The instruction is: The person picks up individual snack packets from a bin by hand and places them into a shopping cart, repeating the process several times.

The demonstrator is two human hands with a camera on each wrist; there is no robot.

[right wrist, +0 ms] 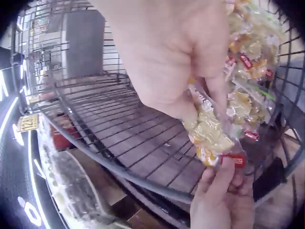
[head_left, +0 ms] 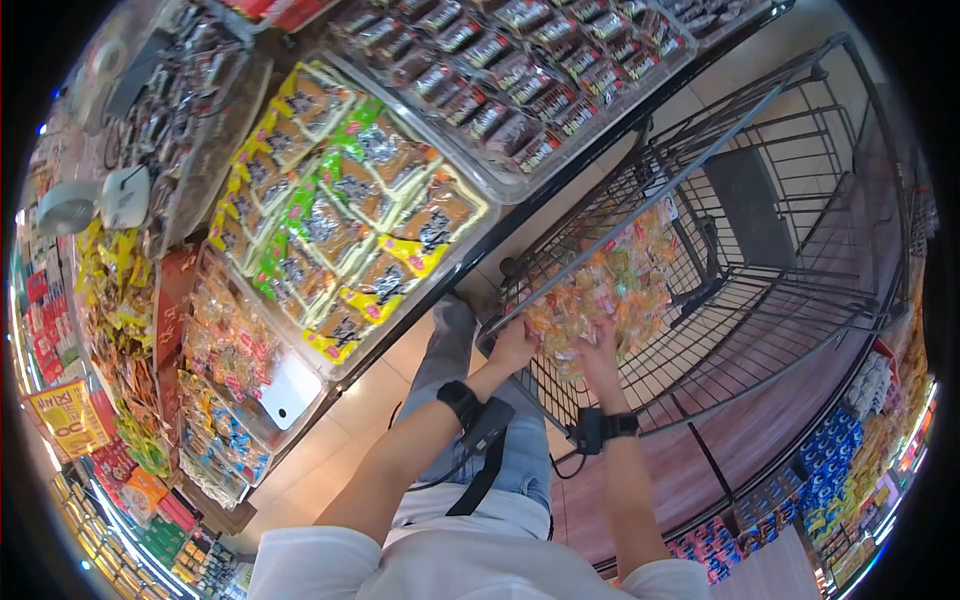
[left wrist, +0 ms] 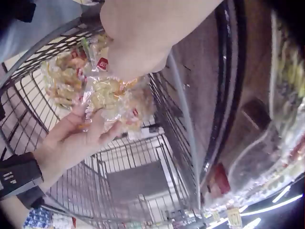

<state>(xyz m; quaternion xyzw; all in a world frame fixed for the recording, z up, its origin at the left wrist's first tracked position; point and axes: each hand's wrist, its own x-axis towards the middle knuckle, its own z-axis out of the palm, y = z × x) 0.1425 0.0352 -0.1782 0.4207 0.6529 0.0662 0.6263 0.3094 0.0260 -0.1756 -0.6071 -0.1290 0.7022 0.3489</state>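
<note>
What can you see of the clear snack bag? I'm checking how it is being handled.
The snack bag is clear, crinkled plastic packed with small yellow and orange wrapped pieces bearing red labels. It hangs inside the wire cart, at the near end. Both hands hold it: the left hand and the right hand, whose fingers pinch its plastic.

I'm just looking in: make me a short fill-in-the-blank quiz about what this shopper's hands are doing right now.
1. Both hands hold a clear bag of wrapped snacks over a wire shopping ____.
2. The left hand and the right hand each wear a black ____ at the wrist.
3. The bag's wrapping is ____, so the yellow pieces inside show through.
4. The shelf trays of packets lie on the person's ____ side.

Missing words: cart; strap; clear; left
</note>
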